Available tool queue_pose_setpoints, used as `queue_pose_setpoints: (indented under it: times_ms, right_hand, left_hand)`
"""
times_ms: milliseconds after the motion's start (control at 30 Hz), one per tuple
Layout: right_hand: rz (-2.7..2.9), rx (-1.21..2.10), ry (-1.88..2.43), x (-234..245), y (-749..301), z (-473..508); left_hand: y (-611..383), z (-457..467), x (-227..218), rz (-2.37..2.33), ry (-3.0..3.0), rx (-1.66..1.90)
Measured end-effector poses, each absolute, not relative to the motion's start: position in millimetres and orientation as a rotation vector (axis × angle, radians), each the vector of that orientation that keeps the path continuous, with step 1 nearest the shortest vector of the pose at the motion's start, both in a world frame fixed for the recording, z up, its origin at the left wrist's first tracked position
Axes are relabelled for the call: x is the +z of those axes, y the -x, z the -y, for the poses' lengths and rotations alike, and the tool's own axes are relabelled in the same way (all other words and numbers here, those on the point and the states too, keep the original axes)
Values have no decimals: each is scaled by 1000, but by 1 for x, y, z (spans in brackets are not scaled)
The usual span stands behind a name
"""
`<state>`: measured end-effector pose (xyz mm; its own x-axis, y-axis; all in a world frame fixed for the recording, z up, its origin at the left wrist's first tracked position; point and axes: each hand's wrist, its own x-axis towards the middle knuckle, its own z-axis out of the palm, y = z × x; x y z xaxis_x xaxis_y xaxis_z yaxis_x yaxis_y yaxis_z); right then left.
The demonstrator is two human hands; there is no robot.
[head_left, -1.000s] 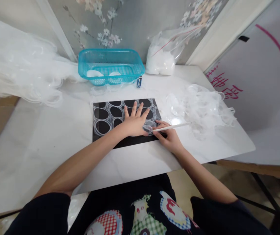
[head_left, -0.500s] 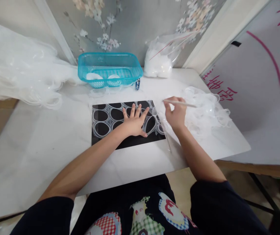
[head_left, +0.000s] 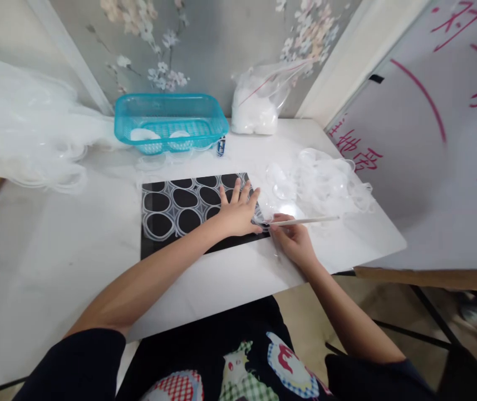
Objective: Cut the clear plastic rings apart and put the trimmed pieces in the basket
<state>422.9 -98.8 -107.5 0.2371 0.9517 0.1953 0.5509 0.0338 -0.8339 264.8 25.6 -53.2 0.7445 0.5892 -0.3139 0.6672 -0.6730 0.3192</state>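
My left hand (head_left: 240, 216) lies flat with fingers spread on a black sheet (head_left: 217, 245). Clear plastic with rows of pale oval outlines (head_left: 188, 196) covers that sheet, and part of it is hidden under my hand and forearm. At the sheet's right edge, my right hand (head_left: 294, 239) pinches a thin white stick-like tool (head_left: 311, 220), whose far end points right. Its tip meets the plastic near the lower right corner of the sheet; what kind of tool it is I cannot make out.
A heap of clear plastic offcuts (head_left: 332, 181) lies on the right of the white table (head_left: 67, 267). Behind stand a blue basket (head_left: 171, 103) holding white pieces and a zip bag (head_left: 255, 111) of white material. More plastic (head_left: 33, 122) is piled at left; a whiteboard (head_left: 422, 184) stands right.
My right hand has come down and toward me with the tool, from beside the sheet's upper right to its lower right corner. My left hand stays spread on the sheet. The view has shifted.
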Motion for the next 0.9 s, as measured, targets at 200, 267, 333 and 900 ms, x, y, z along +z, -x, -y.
queue_pose_setpoints:
  times_ms: [200,267,333,900]
  right_hand:
    - [1458,544,1642,-103,-422,93]
    - [1467,525,1659,-102,-422,94]
    - [1518,462,1674,-102,-420,96]
    - [1384,-395,2184,-46,-512,-3]
  left_hand:
    - [-278,-27,-52,-991,-2564,-302]
    - [-278,-28,-52,-989,-2553,-317]
    - [-279,-29,-53,-990,-2538,-336]
    - [-251,-26,-58,-976,-2560,-100]
